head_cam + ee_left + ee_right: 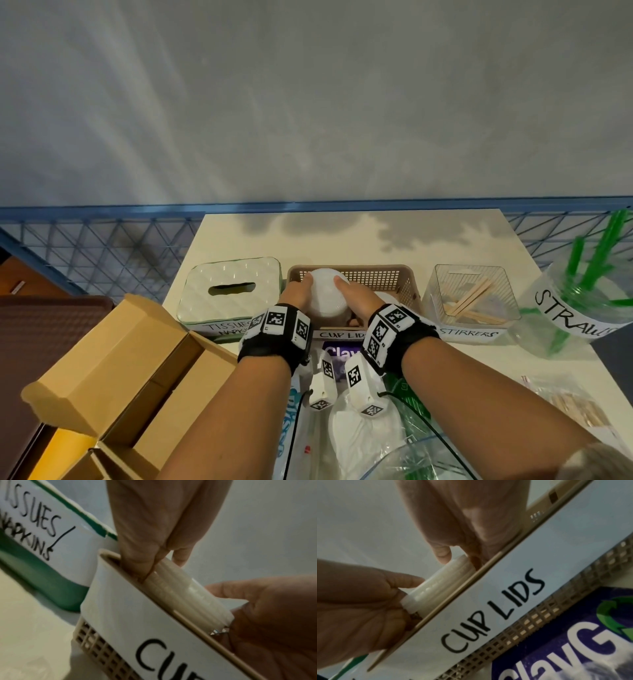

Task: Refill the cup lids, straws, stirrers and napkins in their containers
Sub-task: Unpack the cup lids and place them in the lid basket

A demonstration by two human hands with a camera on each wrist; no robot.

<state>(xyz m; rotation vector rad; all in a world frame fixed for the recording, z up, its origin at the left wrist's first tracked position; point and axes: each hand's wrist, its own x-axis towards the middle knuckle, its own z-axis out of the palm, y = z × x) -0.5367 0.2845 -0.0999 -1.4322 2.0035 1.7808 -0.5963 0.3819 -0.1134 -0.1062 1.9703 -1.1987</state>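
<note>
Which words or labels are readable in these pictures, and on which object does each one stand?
"TISSUES / NAPKINS": white label on the green tissue box.
"CUP LIDS": white label on the beige basket.
"STIRRERS": label below the clear stirrer box.
"STRAW", the rest cut off: label on the clear straw jar.
"ClayG", cut off: purple package in front of the basket.
Blue print on a plastic bag: unreadable.

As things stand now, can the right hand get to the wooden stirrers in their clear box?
Probably yes, but not at once. The right hand holds the stack of cup lids with the left hand. The stirrer box stands open beside the basket, nothing between.
</note>
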